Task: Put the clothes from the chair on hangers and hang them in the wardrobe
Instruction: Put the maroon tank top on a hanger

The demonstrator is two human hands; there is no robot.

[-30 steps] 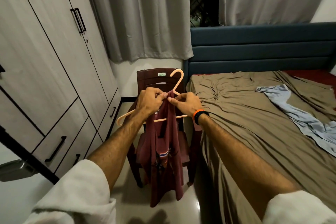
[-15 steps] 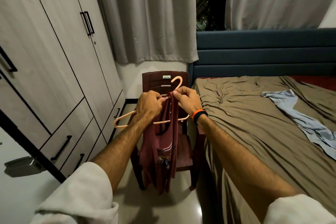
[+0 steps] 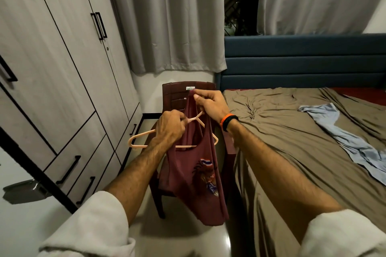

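Left hand (image 3: 169, 126) gripping pink hanger (image 3: 142, 139) near its neck. Right hand (image 3: 211, 104) pinching red top (image 3: 196, 165) by its strap, lifted above hanger. Top hanging in front of chair (image 3: 179, 98), beside bed (image 3: 292, 131).

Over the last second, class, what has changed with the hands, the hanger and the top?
The right hand has lifted the maroon top's strap above the hanger; the left hand dropped to grip the hanger's neck. The chair, closed wardrobe and bed are unchanged.
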